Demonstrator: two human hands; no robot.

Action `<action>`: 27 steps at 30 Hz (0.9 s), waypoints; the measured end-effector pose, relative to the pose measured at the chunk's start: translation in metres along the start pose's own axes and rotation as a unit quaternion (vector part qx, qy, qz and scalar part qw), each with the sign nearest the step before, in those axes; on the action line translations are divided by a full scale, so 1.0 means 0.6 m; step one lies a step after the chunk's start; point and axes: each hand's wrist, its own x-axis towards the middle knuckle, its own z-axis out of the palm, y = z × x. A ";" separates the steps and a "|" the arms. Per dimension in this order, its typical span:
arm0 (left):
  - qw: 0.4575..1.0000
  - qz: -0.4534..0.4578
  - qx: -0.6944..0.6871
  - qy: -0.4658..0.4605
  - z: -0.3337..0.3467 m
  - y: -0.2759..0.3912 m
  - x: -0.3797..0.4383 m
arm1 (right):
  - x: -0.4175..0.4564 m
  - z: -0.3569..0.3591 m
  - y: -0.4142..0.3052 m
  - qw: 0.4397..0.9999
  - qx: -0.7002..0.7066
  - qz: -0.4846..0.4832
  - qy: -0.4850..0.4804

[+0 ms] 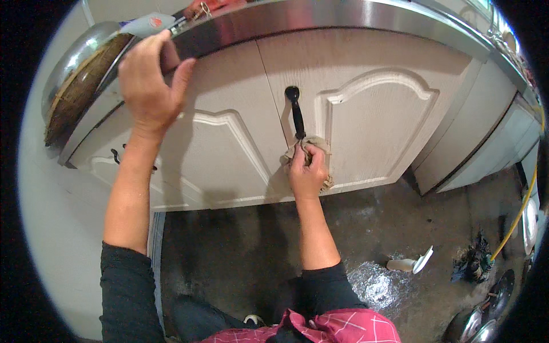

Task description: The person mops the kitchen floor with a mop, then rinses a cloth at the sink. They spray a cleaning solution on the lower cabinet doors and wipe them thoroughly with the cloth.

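My right hand (307, 171) grips a crumpled beige cloth (318, 144) at the lower end of a black cabinet handle (297, 112). The handle is fixed to a pale wood-grain cabinet door (381, 128) with a raised arched panel. Beside it is another pale cabinet door (214, 150). My left hand (151, 81) is raised near the metal-edged countertop (274, 21), its thumb and fingers apart and nothing seen in it. The fingertips lie close to the counter edge, and whether they touch it cannot be told.
A metal bowl (70, 62) and a woven basket (81, 85) lean at the counter's left end. On the wet floor (240, 257) lies a white and beige object (411, 262). Further right are a dark bundle (475, 261), a yellow hose or cord (517, 216) and metal pans or lids (472, 326).
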 end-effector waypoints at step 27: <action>0.993 -0.052 0.046 0.093 0.044 -0.023 -0.024 | -0.042 -0.018 0.055 0.959 0.115 0.248 -0.075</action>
